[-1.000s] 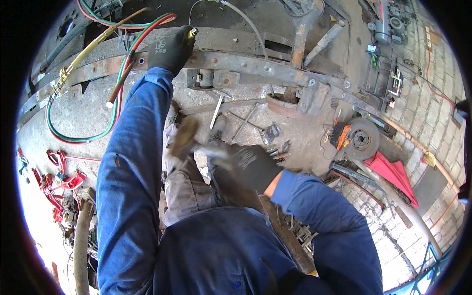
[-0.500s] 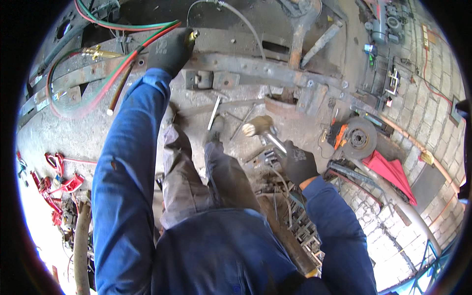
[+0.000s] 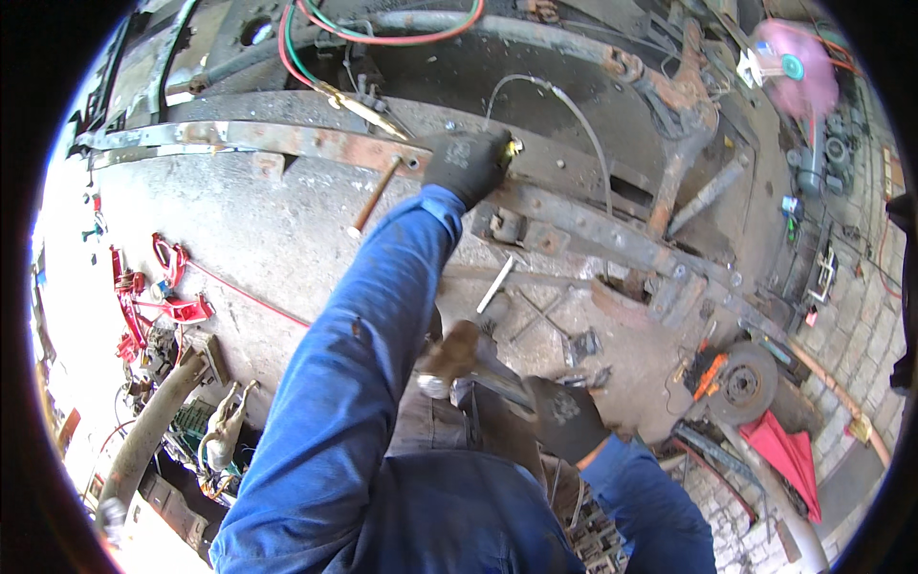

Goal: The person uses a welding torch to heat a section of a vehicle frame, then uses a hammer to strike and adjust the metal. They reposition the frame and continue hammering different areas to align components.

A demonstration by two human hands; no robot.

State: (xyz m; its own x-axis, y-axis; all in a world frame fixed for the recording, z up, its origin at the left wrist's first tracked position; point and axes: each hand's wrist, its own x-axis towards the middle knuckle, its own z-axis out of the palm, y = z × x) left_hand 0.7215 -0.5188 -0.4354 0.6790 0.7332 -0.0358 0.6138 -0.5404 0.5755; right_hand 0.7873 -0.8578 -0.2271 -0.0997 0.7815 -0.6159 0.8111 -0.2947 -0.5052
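My left hand, in a dark glove, is closed at the rusty metal frame rail. A small brass-coloured end shows at the fist; the rest is hidden. A brown rod with a bright end slants down from the rail beside this hand. My right hand, also gloved, grips a hammer by its metal handle. The blurred hammer head is close to my left forearm, above my legs. A brass torch with red and green hoses lies beyond the rail.
Red metal tools lie on the floor at left, near a thick pipe. To the right are a wheel drum, an orange tool and a red cloth. A pink fan is at far right.
The view has shifted, so the scene sits further right. The hoses no longer loop down by my left arm; they lie farther away. The hammer has swung left towards my left forearm.
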